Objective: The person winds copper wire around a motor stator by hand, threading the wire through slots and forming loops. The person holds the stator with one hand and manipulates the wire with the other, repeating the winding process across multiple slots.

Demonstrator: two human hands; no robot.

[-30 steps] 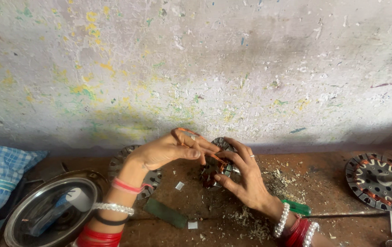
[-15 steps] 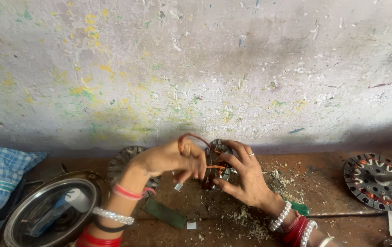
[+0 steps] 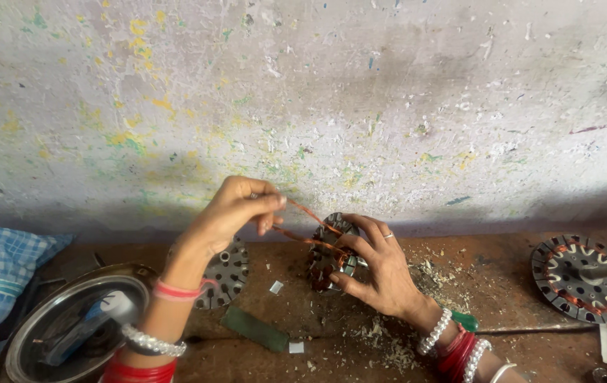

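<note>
Stator (image 3: 328, 255), a small round metal core, stands on edge mid-counter, close under the paint-flecked wall (image 3: 388, 92). The right hand (image 3: 378, 273) wraps it, fingers clenched round its rim. The left hand (image 3: 236, 209), raised just left of it, pinches copper wire (image 3: 310, 216) drawn taut from the core. A second, flat stator (image 3: 222, 273) lies beside the left wrist; a steel bowl (image 3: 27, 319) fills the counter's left end, a larger wound stator (image 3: 580, 276) the right. Open counter (image 3: 289, 312) lies in front, strewn with what look like shavings (image 3: 381, 337).
</note>
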